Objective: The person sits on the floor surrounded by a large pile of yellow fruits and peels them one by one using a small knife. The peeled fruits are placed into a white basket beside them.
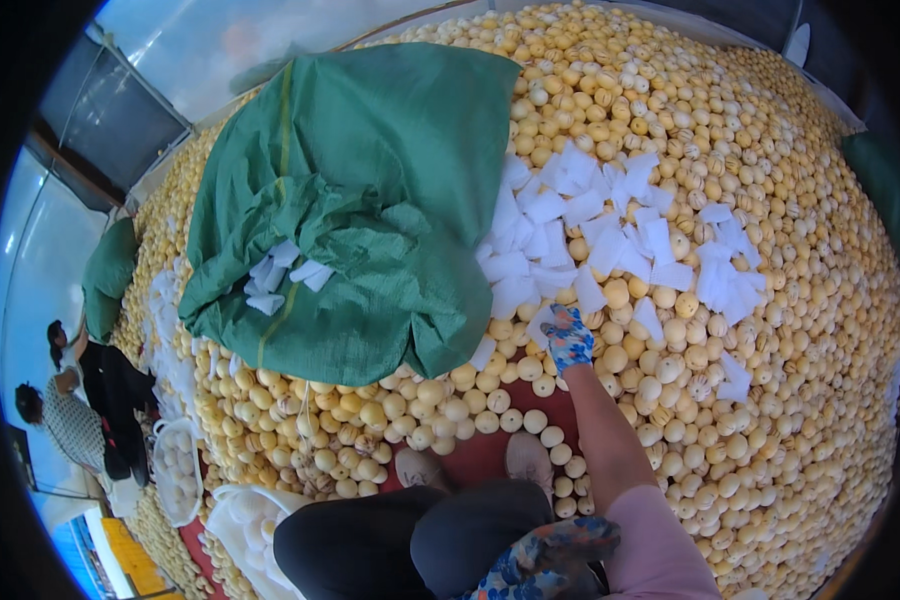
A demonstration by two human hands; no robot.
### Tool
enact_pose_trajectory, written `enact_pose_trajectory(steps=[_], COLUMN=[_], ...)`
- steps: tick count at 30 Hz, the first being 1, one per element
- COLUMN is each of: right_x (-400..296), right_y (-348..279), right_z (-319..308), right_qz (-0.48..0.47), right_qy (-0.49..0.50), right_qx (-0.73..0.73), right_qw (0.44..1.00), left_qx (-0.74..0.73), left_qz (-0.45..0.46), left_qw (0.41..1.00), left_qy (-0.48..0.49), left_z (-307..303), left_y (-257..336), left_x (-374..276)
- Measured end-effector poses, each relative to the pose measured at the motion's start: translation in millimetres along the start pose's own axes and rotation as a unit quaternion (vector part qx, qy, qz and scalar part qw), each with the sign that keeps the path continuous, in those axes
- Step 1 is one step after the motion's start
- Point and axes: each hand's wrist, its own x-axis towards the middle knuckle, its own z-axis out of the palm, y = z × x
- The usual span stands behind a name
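Observation:
My right hand (568, 336), in a blue floral glove, reaches forward over a pile of round yellow fruits (649, 386). A white foam net sleeve (540, 327) lies at its fingers, and whether they pinch it cannot be told. Just beyond the hand, many more white foam net sleeves (529, 236) are scattered on the fruit. My left hand (570, 541), in a matching floral glove, is close to my lap and blurred; its fingers and anything in them cannot be made out. A large green woven sack (390, 120) lies ahead to the left, with a few foam sleeves (268, 277) in its folds.
A white basket (229, 517) holding net-wrapped fruits stands beside my left knee, and another basket (176, 476) is farther left. Two people (71, 412) are at the far left near a full green sack (109, 277). Red floor covering (469, 461) shows around my shoes.

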Motion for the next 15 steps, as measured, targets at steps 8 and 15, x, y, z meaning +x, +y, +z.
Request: enact_pose_trajectory(steps=[8,15], right_x=[-226.1,-324.8], right_y=[-27.2,-70.9], right_z=[-148.0,-165.7], right_qz=[0.115,-0.042], right_qy=[-0.171,-0.137], right_qx=[0.637,0.606], right_qw=[0.743,0.782], left_qx=[-0.085,0.214], left_qz=[0.167,0.08], left_qw=[0.975,0.971], left_qy=[0.121,-0.068], left_z=[15.8,25.0], left_y=[-15.8,-31.3], left_x=[-13.1,-23.7])
